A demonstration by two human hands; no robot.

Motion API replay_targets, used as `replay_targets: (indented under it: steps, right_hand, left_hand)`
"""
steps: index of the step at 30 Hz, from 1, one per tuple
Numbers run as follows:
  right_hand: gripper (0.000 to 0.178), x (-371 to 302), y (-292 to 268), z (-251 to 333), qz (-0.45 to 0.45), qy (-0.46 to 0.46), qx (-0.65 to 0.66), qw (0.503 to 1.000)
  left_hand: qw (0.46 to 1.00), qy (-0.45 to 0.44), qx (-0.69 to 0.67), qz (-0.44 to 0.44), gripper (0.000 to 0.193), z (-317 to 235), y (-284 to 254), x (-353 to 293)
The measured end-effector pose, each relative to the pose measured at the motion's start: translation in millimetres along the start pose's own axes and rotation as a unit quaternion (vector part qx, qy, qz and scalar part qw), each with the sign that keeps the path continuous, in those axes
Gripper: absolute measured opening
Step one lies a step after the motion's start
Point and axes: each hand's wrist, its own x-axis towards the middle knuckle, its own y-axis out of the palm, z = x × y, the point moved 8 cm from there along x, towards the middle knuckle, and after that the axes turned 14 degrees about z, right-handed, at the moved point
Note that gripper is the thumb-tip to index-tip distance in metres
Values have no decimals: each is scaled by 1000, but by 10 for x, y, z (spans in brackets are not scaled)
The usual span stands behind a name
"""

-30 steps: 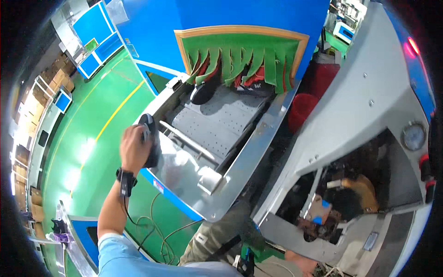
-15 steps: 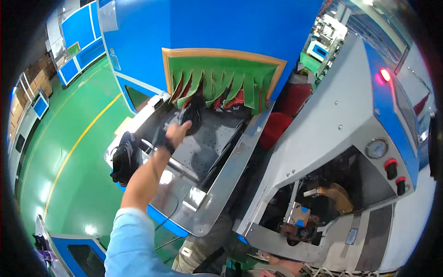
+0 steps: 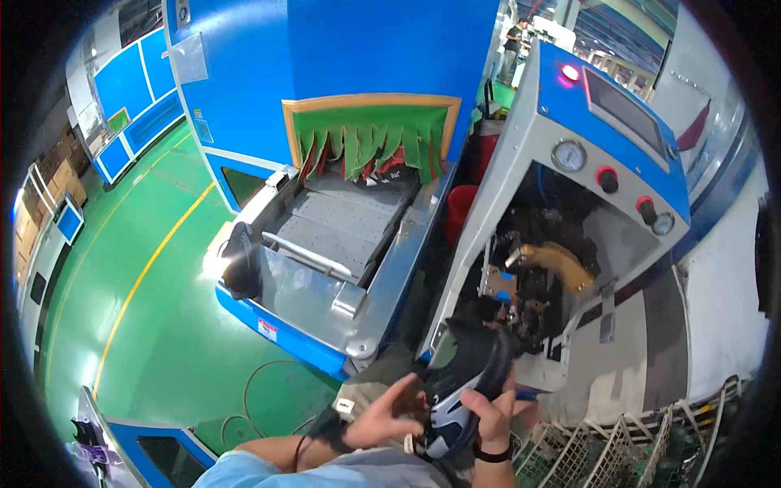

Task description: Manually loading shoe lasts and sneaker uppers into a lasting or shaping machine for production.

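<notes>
A black, grey and white sports shoe [image 3: 468, 382] is held up in front of my body, tilted. My right hand [image 3: 492, 415] grips its right side, thumb across the upper and a dark band round the wrist. Beside the shoe's left side, my left hand [image 3: 390, 415] has its thumb and fingers spread; whether it touches the shoe I cannot tell. Another dark shoe [image 3: 240, 264] rests on the left front corner of the blue conveyor machine [image 3: 313, 305]. Dark shoes [image 3: 390, 176] sit under the machine's green strip curtain [image 3: 366, 142].
At the right stands a grey and blue press [image 3: 521, 154] with gauges, red-ringed knobs and a lit red lamp; its cavity holds a tan curved part [image 3: 561, 264]. White grid racks [image 3: 573, 451] are at lower right. A red bin [image 3: 462, 211] stands between the machines. A person [image 3: 514, 45] is far off.
My left hand has drawn back from the conveyor to beside the held shoe. The dark shoe near that hand is gone from the bed. My right hand and its shoe have risen into view, which swung right.
</notes>
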Motion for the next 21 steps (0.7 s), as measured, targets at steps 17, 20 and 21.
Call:
replay_targets:
  steps: [17, 20, 21]
  right_hand:
    - [67, -755, -1194, 633, -146, -95, -92, 980]
    - [90, -316, -1063, 1274, -125, -53, -281, 950]
    - [90, -176, -1033, 1440, -134, -9, -319, 938]
  left_hand:
    - [873, 39, 359, 326, 25, -262, 1404, 638]
    - [906, -57, 387, 161, 23, -249, 803, 935]
    - [924, -104, 353, 104, 23, -263, 644, 1017]
